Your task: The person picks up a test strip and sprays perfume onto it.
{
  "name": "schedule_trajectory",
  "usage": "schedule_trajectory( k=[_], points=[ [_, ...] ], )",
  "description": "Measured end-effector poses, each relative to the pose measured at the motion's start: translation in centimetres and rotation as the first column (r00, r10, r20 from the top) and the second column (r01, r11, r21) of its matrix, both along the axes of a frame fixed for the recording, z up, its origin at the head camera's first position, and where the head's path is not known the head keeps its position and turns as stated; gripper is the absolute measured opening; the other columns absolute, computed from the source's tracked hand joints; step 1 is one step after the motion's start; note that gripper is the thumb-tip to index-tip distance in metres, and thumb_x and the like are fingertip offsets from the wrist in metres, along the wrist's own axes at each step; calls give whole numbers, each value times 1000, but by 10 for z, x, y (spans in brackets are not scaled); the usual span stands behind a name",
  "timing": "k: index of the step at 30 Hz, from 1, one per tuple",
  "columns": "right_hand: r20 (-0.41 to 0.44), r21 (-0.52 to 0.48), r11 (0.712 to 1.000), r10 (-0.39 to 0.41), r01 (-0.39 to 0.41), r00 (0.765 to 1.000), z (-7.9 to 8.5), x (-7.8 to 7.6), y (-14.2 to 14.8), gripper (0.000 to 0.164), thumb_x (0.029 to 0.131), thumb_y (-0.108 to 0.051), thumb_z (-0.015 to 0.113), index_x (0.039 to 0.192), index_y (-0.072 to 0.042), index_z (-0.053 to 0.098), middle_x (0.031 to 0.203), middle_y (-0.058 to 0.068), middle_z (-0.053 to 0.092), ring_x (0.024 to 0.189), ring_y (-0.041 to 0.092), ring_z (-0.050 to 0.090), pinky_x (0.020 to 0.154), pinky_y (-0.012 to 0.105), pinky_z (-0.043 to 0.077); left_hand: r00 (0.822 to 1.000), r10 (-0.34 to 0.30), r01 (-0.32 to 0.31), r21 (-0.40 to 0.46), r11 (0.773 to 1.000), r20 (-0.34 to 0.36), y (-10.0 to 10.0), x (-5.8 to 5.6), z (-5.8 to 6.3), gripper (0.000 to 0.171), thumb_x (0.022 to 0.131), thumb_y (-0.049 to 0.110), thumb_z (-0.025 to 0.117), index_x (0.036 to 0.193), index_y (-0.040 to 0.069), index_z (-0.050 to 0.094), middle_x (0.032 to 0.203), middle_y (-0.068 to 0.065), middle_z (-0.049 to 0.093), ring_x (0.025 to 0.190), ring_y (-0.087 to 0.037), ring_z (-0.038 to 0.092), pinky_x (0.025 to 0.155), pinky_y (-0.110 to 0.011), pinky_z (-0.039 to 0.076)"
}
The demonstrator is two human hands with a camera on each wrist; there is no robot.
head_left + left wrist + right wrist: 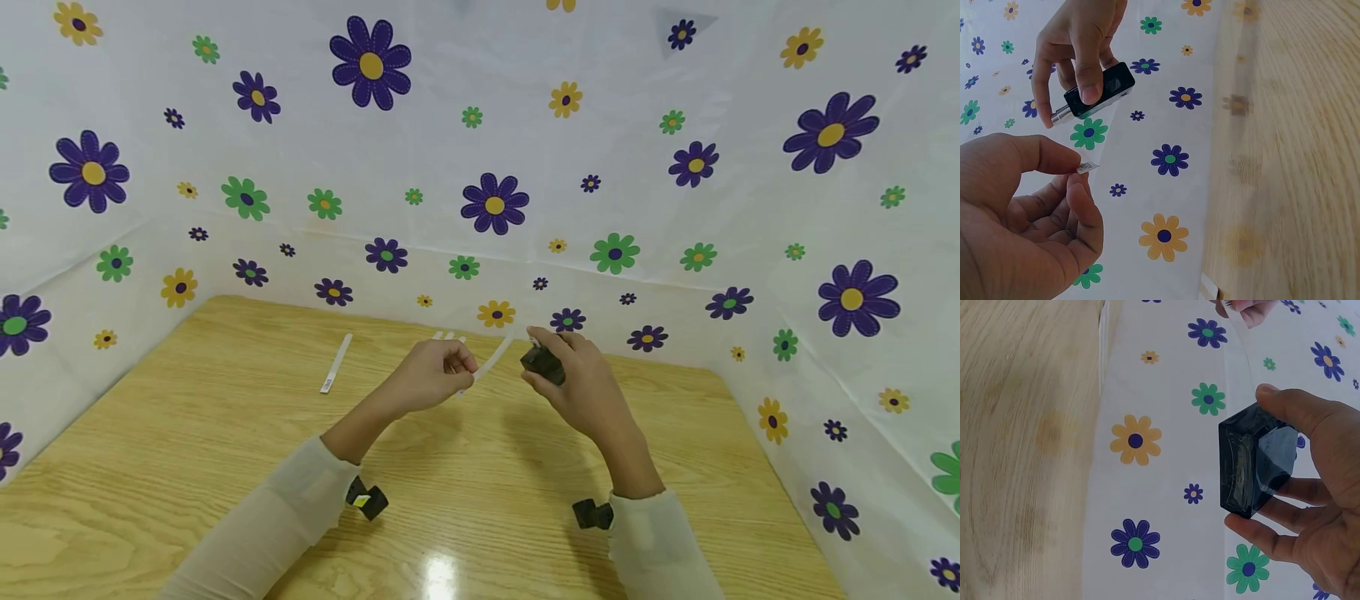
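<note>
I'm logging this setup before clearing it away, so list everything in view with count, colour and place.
Bottle: 1, dark with silvery neck, in right grip.
Held strip: 1, white, in left grip.
Loose strip: 1, white, on table, left of left grip.
Far strips: several, exact count unclear, white, by table's far edge.
Table: 1, yellowish wood, below both grips.
Sheeting: count unclear, flower-patterned white, behind and beside table.
Wrist cameras: 2, black, one per wrist.
Sleeves: 2, off-white, lower head view.
Left grip: 1, bare, pinching held strip.
Right grip: 1, bare, holding bottle.
</note>
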State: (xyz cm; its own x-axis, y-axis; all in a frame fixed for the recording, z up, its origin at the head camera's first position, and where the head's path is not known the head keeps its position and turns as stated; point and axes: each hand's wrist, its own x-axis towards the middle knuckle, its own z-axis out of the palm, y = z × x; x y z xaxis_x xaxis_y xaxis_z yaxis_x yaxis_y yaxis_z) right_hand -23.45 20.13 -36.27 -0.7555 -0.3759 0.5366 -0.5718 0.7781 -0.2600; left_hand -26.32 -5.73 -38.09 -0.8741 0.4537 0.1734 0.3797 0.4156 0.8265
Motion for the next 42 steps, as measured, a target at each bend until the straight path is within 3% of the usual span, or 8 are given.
schedule_trajectory(
  k=[12, 20, 26, 34, 38, 42],
  points=[
    [-30, -1, 1000, 9, -9, 1000, 2, 2, 5, 62, 88, -26, 83, 144, -17, 59, 124, 24, 62, 103, 39, 64, 74, 45, 60, 998, 28, -28, 0, 1000, 52, -4, -12, -17, 10, 94, 10, 64, 101, 7, 69, 91, -5, 65, 79, -19, 59, 66, -31, 49],
    [-28, -7, 1000, 7, -7, 1000, 6, 4, 7, 63, 88, -25, 83, 146, -18, 58, 128, 24, 61, 108, 42, 63, 78, 49, 60, 996, 29, -24, -59, 998, 84, -8, -37, -37, 10, 96, 11, 65, 103, 5, 69, 91, -5, 65, 75, -18, 59, 62, -30, 50],
    [-27, 0, 1000, 4, -4, 1000, 7, 4, 7, 63, 89, -27, 82, 146, -20, 57, 126, 23, 62, 105, 40, 63, 78, 48, 59, 991, 46, -30, -125, 992, 125, -10, -54, -42, 10, 96, 6, 64, 103, 2, 70, 91, -8, 67, 73, -21, 65, 64, -31, 55],
    [-13, -4, 1000, 1, -1, 1000, 8, 5, 8, 63, 88, -27, 83, 146, -21, 57, 127, 23, 62, 105, 39, 63, 78, 48, 59, 996, 79, -63, -327, 943, 36, -6, -70, -40, 11, 91, 1, 65, 100, -1, 72, 97, -10, 70, 83, -22, 64, 75, -34, 55],
    [-5, -4, 1000, 0, 0, 1000, 8, 5, 8, 64, 88, -28, 82, 147, -22, 57, 127, 23, 62, 105, 38, 64, 78, 48, 59, 992, 107, -73, -393, 917, 67, -3, -76, -38, 11, 92, 2, 67, 102, 0, 73, 106, -14, 71, 80, -20, 63, 72, -32, 54],
    [-16, -9, 1000, 7, -7, 1000, 9, 5, 8, 64, 88, -28, 83, 147, -21, 57, 126, 22, 62, 104, 38, 64, 78, 47, 58, 984, 129, -69, -401, 913, 124, 0, -79, -37, 10, 93, 3, 67, 102, 0, 72, 110, -16, 69, 73, -17, 61, 63, -28, 51]
  ],
)
